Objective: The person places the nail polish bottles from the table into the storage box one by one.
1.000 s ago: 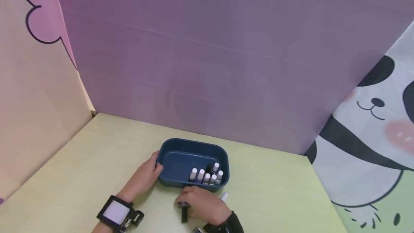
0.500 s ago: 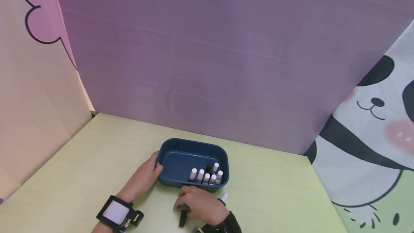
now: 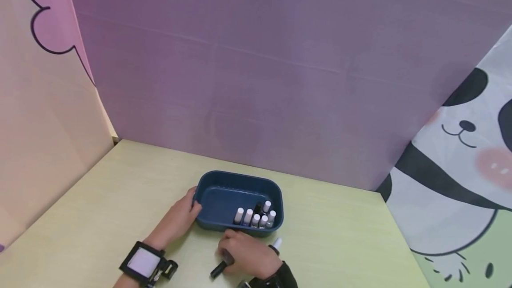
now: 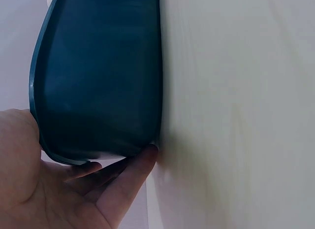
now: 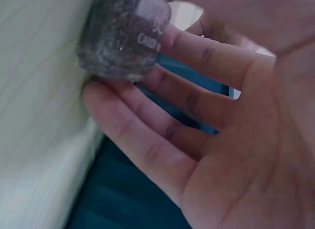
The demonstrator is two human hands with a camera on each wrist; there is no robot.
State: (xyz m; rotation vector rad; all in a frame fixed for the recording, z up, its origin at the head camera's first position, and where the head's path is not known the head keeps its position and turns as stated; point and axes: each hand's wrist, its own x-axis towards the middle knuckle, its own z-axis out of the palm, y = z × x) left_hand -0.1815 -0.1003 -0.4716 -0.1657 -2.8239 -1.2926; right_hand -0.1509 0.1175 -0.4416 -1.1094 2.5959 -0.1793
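From the head camera I see my left hand point(image 3: 182, 217) resting against the left end of a dark blue tray point(image 3: 212, 190) on the pale green desk point(image 3: 120, 181); the fingers lie fairly straight against the wall of the tray, so that grip is released, not clenched. Inside the tray, at its right end, a cluster of small white-capped bottles point(image 3: 256, 217) stands upright. My right hand point(image 3: 248, 254) sits just in front of the tray's near wall, its grip grasping a small dark bottle point(image 3: 219, 268) that lies tilted, with its black cap pointing down-left toward me. A white-capped item point(image 3: 277, 242) pokes out beside that hand on the desk. A purple backdrop point(image 3: 256, 79) stands behind, and a cartoon panda print point(image 3: 460, 168) hangs on the right.

From the left wrist camera, the tray point(image 4: 98, 76) fills the left half, and my fingers point(image 4: 128, 175) touch its lower rim where it meets the desk point(image 4: 236, 111).

From the right wrist camera, my fingers point(image 5: 197, 56) curl round the dark glittery bottle point(image 5: 118, 37), which touches the desk point(image 5: 34, 91). Pale lettering shows on the bottle, perhaps starting "CAND", but it is too blurred and partly covered for me to read surely. The blue tray point(image 5: 123, 199) shows behind the fingers.
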